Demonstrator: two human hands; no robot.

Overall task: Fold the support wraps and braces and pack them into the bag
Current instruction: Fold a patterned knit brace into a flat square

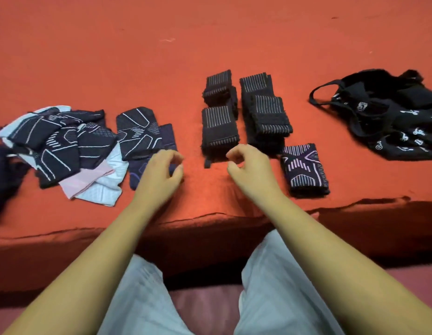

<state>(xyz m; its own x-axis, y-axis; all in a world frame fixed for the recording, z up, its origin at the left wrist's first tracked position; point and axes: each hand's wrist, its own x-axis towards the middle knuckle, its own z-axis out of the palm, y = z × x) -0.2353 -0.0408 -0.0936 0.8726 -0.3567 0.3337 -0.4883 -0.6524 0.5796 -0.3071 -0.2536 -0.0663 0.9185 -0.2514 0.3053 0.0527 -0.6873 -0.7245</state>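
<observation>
Several folded black striped wraps (219, 128) lie in two rows at the centre of the red surface. One folded patterned brace (304, 169) lies to their right. A loose heap of dark and white patterned braces (62, 146) spreads at the left, with another dark brace (140, 132) beside it. The black printed bag (388, 117) lies open at the far right. My left hand (161, 170) hovers over the edge of a dark brace, fingers curled with nothing in them. My right hand (248, 165) hovers just below the nearest striped wrap, fingers loosely curled and holding nothing.
The red cloth-covered surface (210, 44) ends in a front edge (210, 221) close to my knees. My legs in pale trousers (270, 286) are below it. A dark item (2, 170) lies at the far left edge.
</observation>
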